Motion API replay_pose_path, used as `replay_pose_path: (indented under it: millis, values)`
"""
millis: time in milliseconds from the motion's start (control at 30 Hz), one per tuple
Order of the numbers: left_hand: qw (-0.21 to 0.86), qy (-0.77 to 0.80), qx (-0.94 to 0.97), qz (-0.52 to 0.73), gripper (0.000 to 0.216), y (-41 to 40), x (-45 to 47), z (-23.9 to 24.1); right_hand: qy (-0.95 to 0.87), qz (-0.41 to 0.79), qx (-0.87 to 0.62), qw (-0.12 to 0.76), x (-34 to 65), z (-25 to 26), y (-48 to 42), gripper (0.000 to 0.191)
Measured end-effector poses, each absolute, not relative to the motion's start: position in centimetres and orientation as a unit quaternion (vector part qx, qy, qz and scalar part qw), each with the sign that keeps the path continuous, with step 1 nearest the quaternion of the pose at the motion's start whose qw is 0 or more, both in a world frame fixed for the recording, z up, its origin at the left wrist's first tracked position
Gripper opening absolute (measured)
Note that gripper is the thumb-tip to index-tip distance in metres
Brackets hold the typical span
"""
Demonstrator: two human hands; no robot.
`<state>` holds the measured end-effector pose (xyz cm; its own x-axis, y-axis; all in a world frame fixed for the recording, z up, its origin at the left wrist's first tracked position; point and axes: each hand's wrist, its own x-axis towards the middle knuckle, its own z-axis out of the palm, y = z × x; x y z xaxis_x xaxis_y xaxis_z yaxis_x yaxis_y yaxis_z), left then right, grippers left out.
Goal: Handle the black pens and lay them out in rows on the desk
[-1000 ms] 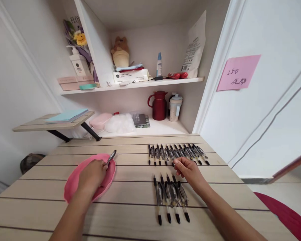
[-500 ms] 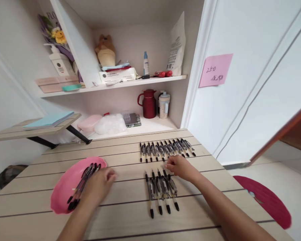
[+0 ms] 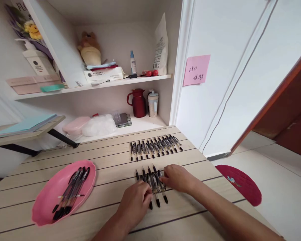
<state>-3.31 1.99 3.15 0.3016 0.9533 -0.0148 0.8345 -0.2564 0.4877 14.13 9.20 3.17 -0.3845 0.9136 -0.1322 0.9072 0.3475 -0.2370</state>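
Two rows of black pens lie on the wooden table (image 3: 110, 214). The far row of pens (image 3: 154, 146) is untouched. Both hands meet at the near row of pens (image 3: 152, 180). My left hand (image 3: 134, 201) comes in from the lower left, fingers pinched on a pen at the row's near ends. My right hand (image 3: 177, 177) rests on the right end of that row, its bent fingers pressed together on a pen. At the left, a pink dish (image 3: 46, 201) holds several more black pens (image 3: 70, 190).
Behind the table a white shelf unit holds a red jug (image 3: 137, 103), a cup (image 3: 153, 103), a pink case (image 3: 75, 124) and a plastic bag. A small side table (image 3: 27, 132) stands at the left. A pink note (image 3: 196, 70) hangs on the wall; a red mat (image 3: 242, 184) lies on the floor.
My left hand left the pink dish and moved right to the near row of pens. My right hand dropped from the far row to the near row. The view swung right.
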Motion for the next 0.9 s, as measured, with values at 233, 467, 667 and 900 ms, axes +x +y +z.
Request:
replay_pose_path:
  millis: [233, 467, 667, 900]
  values:
    - [0.195, 0.578, 0.781, 0.132, 0.016, 2.1, -3.5, 3.1, -0.793, 0.140, -0.587, 0.081, 14.3, 1.5, 7.7, 0.017]
    - [0.198, 0.574, 0.784, 0.125, 0.017, 2.1, -3.2, 3.2, -0.780, 0.165, -0.593, 0.112, 13.8, 0.2, 8.6, 0.015]
    - [0.195, 0.579, 0.781, 0.131, 0.018, 2.2, -3.5, 3.1, -0.768, 0.172, -0.603, 0.133, 14.5, 0.9, 9.3, 0.011]
    - [0.194, 0.578, 0.780, 0.140, 0.019, 2.5, -3.8, 3.4, -0.829, 0.168, -0.528, 0.077, 15.2, 1.2, 7.4, 0.014]
